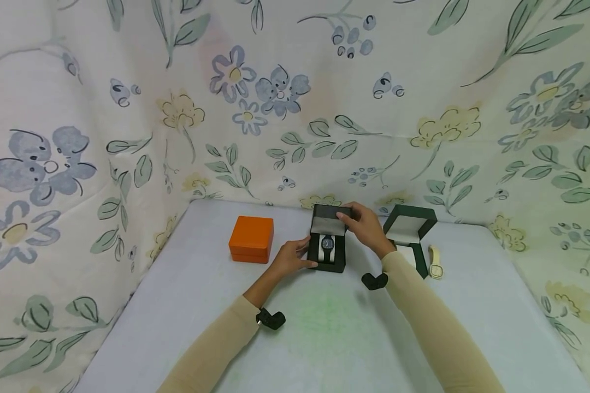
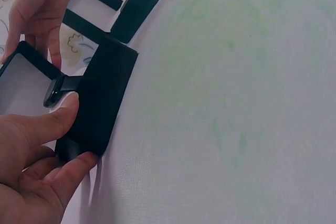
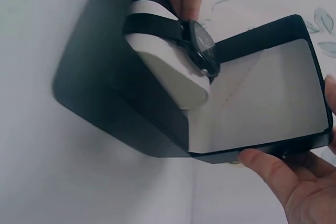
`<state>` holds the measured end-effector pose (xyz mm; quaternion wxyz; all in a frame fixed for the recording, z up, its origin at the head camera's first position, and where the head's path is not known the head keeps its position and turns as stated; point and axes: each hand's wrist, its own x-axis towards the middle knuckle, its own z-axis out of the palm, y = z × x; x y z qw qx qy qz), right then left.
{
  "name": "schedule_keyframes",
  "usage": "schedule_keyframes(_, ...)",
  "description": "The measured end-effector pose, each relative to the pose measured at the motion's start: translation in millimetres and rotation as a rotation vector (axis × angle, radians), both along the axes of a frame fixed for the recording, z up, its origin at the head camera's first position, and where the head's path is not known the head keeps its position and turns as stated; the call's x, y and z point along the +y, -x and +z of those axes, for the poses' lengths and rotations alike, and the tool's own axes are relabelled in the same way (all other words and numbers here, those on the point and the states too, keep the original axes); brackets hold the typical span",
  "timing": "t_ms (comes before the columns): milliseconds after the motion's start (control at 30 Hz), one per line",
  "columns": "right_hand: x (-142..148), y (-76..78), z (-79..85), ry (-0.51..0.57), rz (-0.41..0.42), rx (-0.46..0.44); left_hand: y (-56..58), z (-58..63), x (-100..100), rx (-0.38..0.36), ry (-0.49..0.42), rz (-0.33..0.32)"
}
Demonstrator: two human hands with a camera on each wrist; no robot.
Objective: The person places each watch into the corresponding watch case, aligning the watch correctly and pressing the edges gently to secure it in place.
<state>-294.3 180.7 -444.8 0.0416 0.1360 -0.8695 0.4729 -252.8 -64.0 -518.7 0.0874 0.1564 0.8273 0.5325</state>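
A dark open watch box [image 1: 341,261] stands on the table with its lid [image 1: 330,210] raised. Inside it, a black watch [image 1: 328,244] is wrapped round a white cushion. My left hand [image 1: 292,257] grips the left side of the base, its thumb near the front corner; the left wrist view shows the thumb and fingers on either side of the box wall. The right hand [image 1: 367,228] holds the raised lid by its right edge, thumb on one side and fingers behind. In the right wrist view the pale lining [image 3: 273,95] of the lid shows.
To the left sits a closed orange box [image 1: 251,240]. On the right is an open green box [image 1: 418,215] with a pale lining, partly behind the right forearm, and beside it lies a gold-coloured watch [image 1: 436,267]. A floral cloth [image 1: 285,147] hangs behind the table [image 1: 319,338].
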Motion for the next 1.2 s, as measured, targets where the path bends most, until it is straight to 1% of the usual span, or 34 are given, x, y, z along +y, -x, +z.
schedule_keyframes(233, -1.3, -6.7, -10.3, 0.056, 0.017, 0.079, 0.3, -1.7, -0.1, -0.005, 0.004, 0.004)
schedule_keyframes(367, -1.3, -11.2, -15.7, 0.063, 0.023, 0.102, 0.5, -2.2, 0.1, -0.009, 0.010, 0.008)
schedule_keyframes(633, -2.0, -20.0, -23.1, 0.102, 0.012, 0.133, 0.7, -1.9, -0.8, -0.022, -0.021, -0.001)
schedule_keyframes(933, -3.4, -27.4, -29.7, 0.162, 0.027, 0.141, 0.7, -4.2, -1.7, -0.025, -0.050, -0.012)
schedule_keyframes(1000, -4.8, -29.5, -28.9, 0.163, 0.026, 0.137, 0.6, -4.5, -1.5, -0.027, -0.061, -0.012)
schedule_keyframes(1033, -6.1, -33.6, -24.5, 0.164, 0.027, 0.136, 0.7, -4.6, -1.4, -0.029, -0.062, -0.011)
schedule_keyframes(1200, -6.1, -37.5, -27.9, 0.190, 0.018, 0.133, 1.5, -4.7, -1.2, -0.026, -0.066, -0.009)
